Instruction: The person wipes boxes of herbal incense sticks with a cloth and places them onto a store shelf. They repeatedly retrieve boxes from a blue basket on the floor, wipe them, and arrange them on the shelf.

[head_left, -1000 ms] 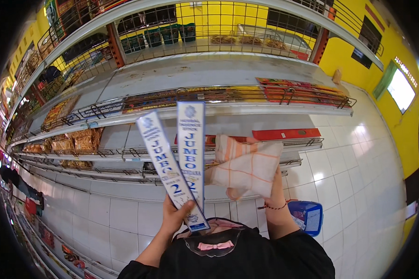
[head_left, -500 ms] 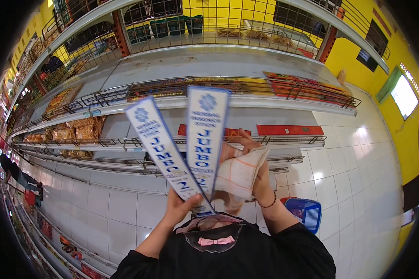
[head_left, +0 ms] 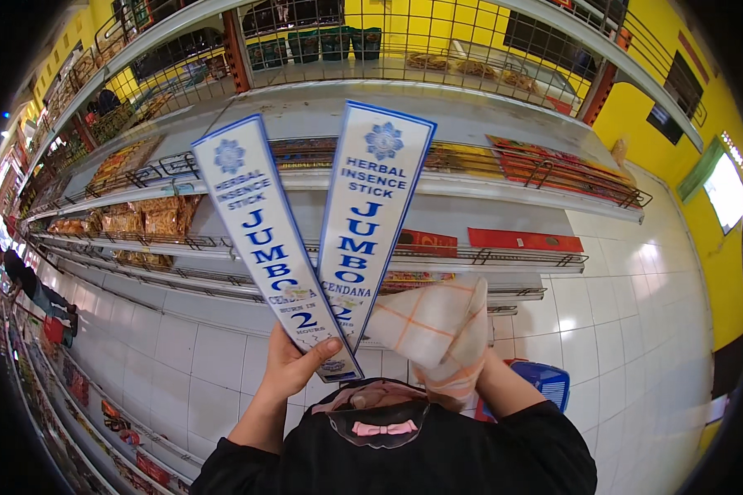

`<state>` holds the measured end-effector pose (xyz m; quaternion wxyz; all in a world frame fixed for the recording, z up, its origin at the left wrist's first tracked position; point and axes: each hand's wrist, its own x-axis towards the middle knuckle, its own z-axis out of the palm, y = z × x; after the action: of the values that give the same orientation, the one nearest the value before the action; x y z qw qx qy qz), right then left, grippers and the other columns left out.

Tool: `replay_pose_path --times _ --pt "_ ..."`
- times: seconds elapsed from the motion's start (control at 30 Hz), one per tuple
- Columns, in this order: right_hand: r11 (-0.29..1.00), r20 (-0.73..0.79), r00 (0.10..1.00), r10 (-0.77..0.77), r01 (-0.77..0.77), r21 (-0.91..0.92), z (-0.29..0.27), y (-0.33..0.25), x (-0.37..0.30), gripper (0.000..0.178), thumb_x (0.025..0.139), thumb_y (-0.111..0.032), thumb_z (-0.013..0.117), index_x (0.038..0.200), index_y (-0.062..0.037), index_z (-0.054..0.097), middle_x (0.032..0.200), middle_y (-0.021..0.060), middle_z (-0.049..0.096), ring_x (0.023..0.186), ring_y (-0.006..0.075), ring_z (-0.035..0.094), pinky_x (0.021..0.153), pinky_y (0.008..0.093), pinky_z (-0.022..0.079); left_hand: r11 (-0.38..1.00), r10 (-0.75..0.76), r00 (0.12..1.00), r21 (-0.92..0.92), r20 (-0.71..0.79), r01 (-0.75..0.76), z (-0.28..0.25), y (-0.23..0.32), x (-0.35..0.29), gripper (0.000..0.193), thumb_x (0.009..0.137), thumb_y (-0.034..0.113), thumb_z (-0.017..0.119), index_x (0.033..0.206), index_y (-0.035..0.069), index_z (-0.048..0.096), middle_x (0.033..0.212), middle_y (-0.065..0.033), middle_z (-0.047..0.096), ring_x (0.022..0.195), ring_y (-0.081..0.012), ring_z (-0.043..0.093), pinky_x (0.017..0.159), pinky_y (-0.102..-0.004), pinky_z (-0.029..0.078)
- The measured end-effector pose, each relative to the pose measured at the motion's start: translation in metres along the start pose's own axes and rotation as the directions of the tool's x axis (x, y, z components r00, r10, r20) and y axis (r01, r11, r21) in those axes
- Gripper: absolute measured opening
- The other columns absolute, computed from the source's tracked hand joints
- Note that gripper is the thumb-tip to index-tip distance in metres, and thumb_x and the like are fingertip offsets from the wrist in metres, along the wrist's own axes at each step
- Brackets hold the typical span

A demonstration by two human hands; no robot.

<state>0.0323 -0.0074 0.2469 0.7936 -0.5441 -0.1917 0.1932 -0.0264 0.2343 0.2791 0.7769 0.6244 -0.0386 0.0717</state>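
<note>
Closed firmly around crossed lower ends with the left hand [head_left: 293,363], thumb [head_left: 320,353] pressed on top: left box [head_left: 243,198] lying over right box [head_left: 370,206], both long, white and blue-edged, fanned upward through the frame's centre. Just right of centre, a checked cloth [head_left: 433,318], bunched over the end of the right forearm [head_left: 510,386]; right hand presumably underneath, hidden, so cannot tell how far closed. Judged light, stiff lengthwise, perhaps slick, easily dented: best pinched flat near the overlap, without crushing. Behind, a shelf [head_left: 504,216]; at lower right, a blue basket [head_left: 549,384].
</note>
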Motion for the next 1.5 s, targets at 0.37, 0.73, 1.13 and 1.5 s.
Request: replay_pose_path --times 0.37,0.73,1.13,1.5 --pt "0.76 0.361 0.93 -0.069 0.284 -0.585 0.018 0.008 0.017 0.044 0.073 -0.023 0.064 0.11 -0.0032 0.049 0.101 0.0121 0.055 0.091 0.0209 0.054 0.079 0.0324 0.044 0.99 -0.127 0.983 0.037 -0.129 0.133 0.004 -0.007 -0.007 0.043 0.075 0.002 0.062 0.111 -0.002 0.04 0.1 -0.0104 0.057 0.091 -0.0152 0.054 0.078 -0.0277 0.044" --pt "0.993 -0.079 0.992 -0.097 0.102 0.062 -0.024 0.031 0.035 0.036 0.074 -0.018 0.062 0.105 -0.0036 0.051 0.099 0.0101 0.056 0.089 0.0201 0.054 0.079 0.0315 0.043 0.97 -0.196 0.977 0.127 -0.081 0.205 0.013 -0.026 -0.011 0.039 0.074 0.002 0.064 0.106 -0.003 0.042 0.097 -0.0104 0.057 0.088 -0.0146 0.056 0.076 -0.0267 0.045" --pt "0.882 0.007 0.957 -0.291 0.271 -0.385 -0.011 0.02 0.043 0.023 0.076 -0.01 0.057 0.097 -0.0024 0.054 0.095 0.0076 0.057 0.084 0.0176 0.055 0.076 0.0298 0.044 0.981 -0.19 0.957 0.089 0.219 0.174 0.023 -0.049 -0.01 0.065 0.076 -0.01 0.05 0.131 0.002 0.017 0.123 -0.0115 0.039 0.112 -0.0165 0.041 0.092 -0.0291 0.035" --pt "0.794 -0.239 0.821 -0.518 0.358 -0.492 -0.026 0.011 0.052 0.018 0.082 -0.011 0.05 0.098 -0.0048 0.047 0.09 0.0065 0.055 0.083 0.0159 0.055 0.073 0.0275 0.047 0.943 -0.284 0.95 0.215 0.13 0.252 0.027 -0.041 -0.008 0.045 0.076 0.002 0.062 0.115 -0.002 0.039 0.101 -0.0098 0.057 0.092 -0.0134 0.054 0.081 -0.0267 0.043"
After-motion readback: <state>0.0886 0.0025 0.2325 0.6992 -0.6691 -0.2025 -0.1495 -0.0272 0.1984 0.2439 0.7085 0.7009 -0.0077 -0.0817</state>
